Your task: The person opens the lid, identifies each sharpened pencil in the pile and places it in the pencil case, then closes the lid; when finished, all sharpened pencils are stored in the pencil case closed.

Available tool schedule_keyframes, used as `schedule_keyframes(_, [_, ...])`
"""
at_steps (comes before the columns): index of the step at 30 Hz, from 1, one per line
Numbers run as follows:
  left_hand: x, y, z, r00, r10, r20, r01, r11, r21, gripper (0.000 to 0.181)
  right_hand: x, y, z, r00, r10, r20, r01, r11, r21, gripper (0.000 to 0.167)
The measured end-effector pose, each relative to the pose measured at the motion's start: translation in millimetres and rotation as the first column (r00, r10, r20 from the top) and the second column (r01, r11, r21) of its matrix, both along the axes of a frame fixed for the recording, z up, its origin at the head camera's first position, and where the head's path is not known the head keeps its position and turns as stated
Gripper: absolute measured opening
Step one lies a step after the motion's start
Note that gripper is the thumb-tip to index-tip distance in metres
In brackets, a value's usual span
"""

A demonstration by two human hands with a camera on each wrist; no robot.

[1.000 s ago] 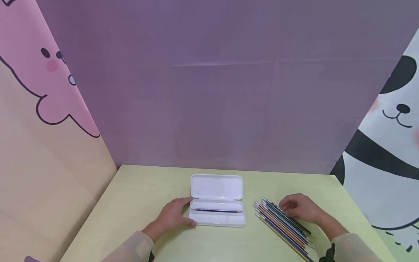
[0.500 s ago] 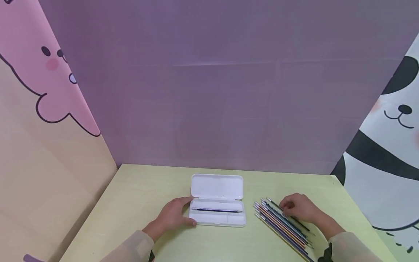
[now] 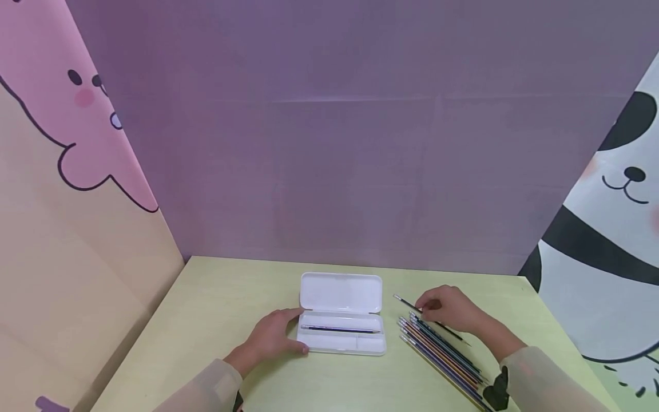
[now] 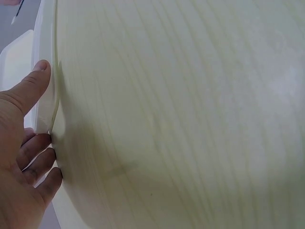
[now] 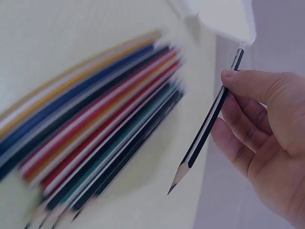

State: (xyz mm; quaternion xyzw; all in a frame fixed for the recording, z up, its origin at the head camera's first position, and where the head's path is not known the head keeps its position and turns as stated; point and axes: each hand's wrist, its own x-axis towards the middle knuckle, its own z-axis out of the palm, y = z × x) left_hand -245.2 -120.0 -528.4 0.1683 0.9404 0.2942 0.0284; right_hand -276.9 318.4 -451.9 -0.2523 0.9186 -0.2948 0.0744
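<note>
Your head camera looks forward and down at the table (image 3: 231,297); your two wrist cameras, much nearer, share the case (image 3: 341,292).

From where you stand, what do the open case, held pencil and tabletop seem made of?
Open case: probably smooth white plastic, from its rounded corners. Held pencil: likely wood under dark paint; a bare tan cone shows. Tabletop: wood or laminate, with grain lines and a soft sheen.

No readable lettering, no brands, no numbers
</note>
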Motion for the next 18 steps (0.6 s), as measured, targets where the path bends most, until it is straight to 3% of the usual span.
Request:
schedule_keyframes(9, [-2.0, -1.5, -2.3, 1.000, -0.008, -0.017, 0.008, 1.000, -0.009, 0.097, -15.0, -64, 8.8, 0.994, 0.097, -0.059, -0.098, 0.995, -0.012, 0.016])
schedule_keyframes(18, [-2.0, -0.4, -3.5, 1.000, 0.002, -0.008, -0.002, 1.000, -0.010, 0.096, -22.8, -126, 6.5, 0.990, 0.139, 0.000, -0.139, 0.990, -0.036, 0.017])
